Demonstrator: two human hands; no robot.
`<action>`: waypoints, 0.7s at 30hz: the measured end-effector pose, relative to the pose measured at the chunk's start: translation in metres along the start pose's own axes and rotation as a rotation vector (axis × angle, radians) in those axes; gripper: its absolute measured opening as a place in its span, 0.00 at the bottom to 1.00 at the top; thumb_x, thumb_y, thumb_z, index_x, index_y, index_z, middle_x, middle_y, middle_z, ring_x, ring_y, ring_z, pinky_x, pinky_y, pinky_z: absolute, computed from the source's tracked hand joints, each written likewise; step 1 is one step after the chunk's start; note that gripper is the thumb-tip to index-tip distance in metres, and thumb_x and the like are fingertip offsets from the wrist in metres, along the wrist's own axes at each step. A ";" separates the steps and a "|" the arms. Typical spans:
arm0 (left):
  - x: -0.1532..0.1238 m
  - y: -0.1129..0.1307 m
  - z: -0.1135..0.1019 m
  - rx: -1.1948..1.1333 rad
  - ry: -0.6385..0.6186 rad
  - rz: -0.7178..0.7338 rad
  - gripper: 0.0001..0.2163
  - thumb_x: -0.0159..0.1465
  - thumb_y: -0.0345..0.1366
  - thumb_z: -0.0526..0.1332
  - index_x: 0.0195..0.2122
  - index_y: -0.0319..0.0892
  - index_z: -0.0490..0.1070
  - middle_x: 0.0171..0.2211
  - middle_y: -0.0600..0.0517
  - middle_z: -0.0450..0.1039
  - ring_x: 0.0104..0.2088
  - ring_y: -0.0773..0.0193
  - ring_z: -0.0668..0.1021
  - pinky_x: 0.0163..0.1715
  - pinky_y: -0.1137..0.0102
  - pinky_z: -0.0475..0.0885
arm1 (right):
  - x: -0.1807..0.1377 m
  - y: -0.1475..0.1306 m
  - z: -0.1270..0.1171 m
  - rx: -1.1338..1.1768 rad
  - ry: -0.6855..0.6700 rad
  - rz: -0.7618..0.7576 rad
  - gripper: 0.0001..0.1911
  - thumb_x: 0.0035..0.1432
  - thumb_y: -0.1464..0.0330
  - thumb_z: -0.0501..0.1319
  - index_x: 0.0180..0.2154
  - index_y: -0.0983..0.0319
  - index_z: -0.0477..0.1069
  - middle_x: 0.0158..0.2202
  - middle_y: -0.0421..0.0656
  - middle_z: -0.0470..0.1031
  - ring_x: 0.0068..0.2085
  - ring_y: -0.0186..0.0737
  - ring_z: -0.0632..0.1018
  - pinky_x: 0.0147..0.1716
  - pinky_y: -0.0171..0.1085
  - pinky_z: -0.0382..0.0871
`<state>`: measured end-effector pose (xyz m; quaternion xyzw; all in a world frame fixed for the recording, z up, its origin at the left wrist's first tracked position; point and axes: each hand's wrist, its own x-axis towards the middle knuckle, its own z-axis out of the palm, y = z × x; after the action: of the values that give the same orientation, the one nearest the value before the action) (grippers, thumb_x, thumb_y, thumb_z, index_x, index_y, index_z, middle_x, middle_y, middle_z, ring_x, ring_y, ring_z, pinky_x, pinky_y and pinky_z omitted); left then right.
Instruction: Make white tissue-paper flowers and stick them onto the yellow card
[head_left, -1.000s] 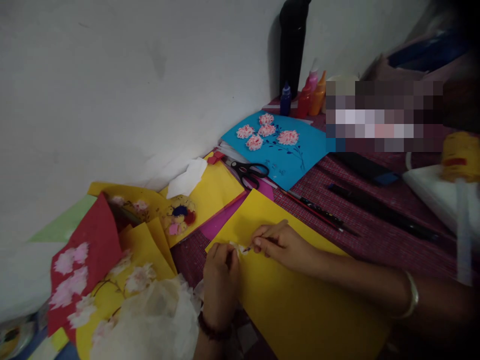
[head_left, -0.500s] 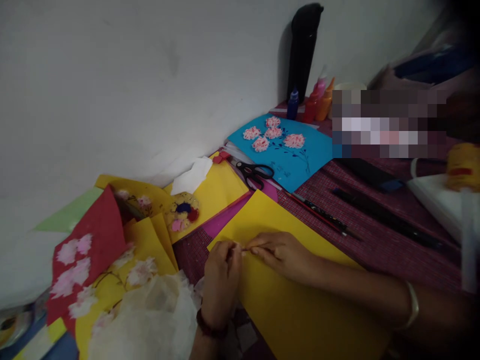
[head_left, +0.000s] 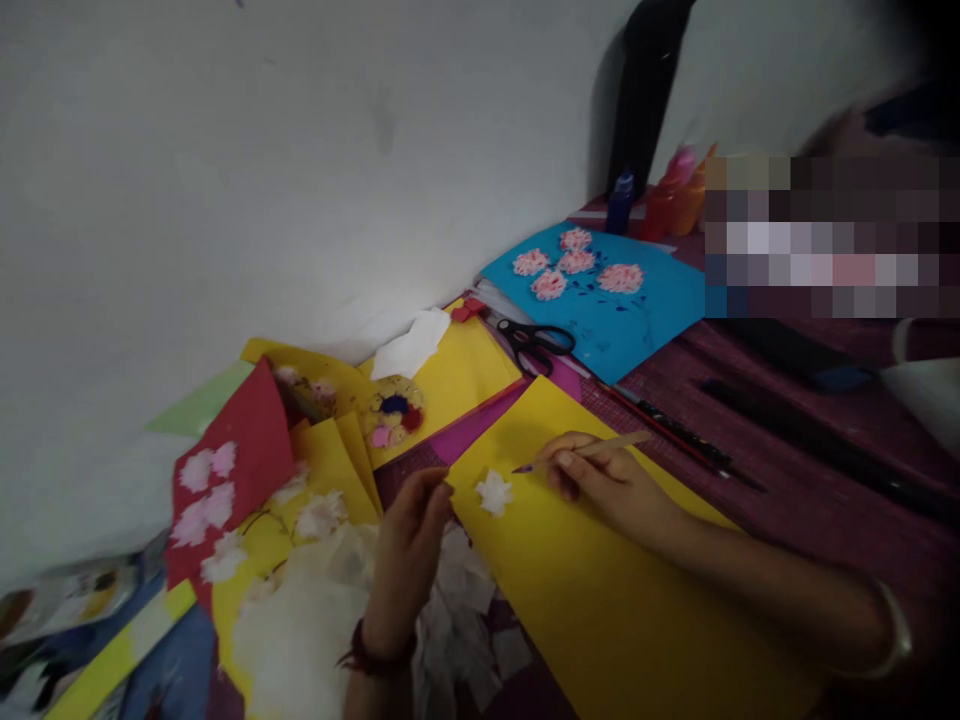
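A thin paintbrush (head_left: 604, 446) with a pale wooden handle and dark tip is pinched in my right hand (head_left: 600, 480), above the yellow sheet (head_left: 637, 590). Its tip points left, close to a small white tissue-paper flower (head_left: 495, 493) near the sheet's far left corner. Beside that corner is my left hand (head_left: 412, 540), fingers loosely bent and thumb apart, with nothing visible in it. White tissue squares (head_left: 457, 600) lie in a loose heap just right of my left wrist.
Finished flower sheets in red (head_left: 255, 430) and blue (head_left: 660, 290) lie around. A paint palette (head_left: 397, 410) sits on yellow paper. Black-handled scissors (head_left: 536, 345), brushes (head_left: 675, 435) and paint bottles (head_left: 619, 203) are farther back. The wall (head_left: 225, 180) bounds the table.
Both hands were together at the sheet's left corner. Now my right hand has drawn right with the brush, my left hand has moved back left, and the white flower shows. The view has shifted left.
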<state>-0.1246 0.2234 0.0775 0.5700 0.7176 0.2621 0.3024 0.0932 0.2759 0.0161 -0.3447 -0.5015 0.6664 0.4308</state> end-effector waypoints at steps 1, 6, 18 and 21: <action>-0.008 -0.002 -0.014 0.052 0.033 -0.014 0.09 0.63 0.40 0.52 0.41 0.44 0.67 0.32 0.53 0.72 0.32 0.65 0.73 0.31 0.71 0.68 | -0.001 0.000 0.000 -0.004 -0.014 -0.003 0.11 0.61 0.62 0.54 0.35 0.63 0.68 0.27 0.40 0.67 0.25 0.31 0.67 0.23 0.31 0.62; -0.062 -0.020 -0.027 0.369 -0.066 0.196 0.13 0.57 0.32 0.60 0.44 0.47 0.67 0.43 0.50 0.70 0.44 0.60 0.72 0.43 0.64 0.70 | -0.008 0.005 0.005 0.066 -0.116 0.060 0.09 0.60 0.63 0.56 0.37 0.61 0.66 0.29 0.39 0.66 0.27 0.31 0.67 0.25 0.31 0.63; -0.093 0.000 0.007 -0.174 0.326 -0.195 0.09 0.62 0.41 0.55 0.28 0.43 0.63 0.22 0.56 0.68 0.23 0.68 0.71 0.24 0.74 0.66 | -0.023 -0.003 0.010 0.049 -0.113 0.092 0.07 0.61 0.63 0.56 0.36 0.60 0.67 0.28 0.40 0.68 0.27 0.32 0.68 0.25 0.31 0.63; -0.081 0.010 0.011 -0.515 0.178 -0.341 0.10 0.63 0.44 0.54 0.29 0.44 0.58 0.16 0.60 0.68 0.16 0.71 0.69 0.18 0.76 0.64 | -0.029 -0.012 0.014 0.045 -0.095 0.068 0.07 0.61 0.64 0.55 0.36 0.60 0.68 0.29 0.41 0.69 0.28 0.33 0.70 0.26 0.32 0.66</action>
<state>-0.0970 0.1462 0.0882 0.3209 0.7365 0.4296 0.4123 0.0951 0.2458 0.0317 -0.3198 -0.4940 0.7075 0.3914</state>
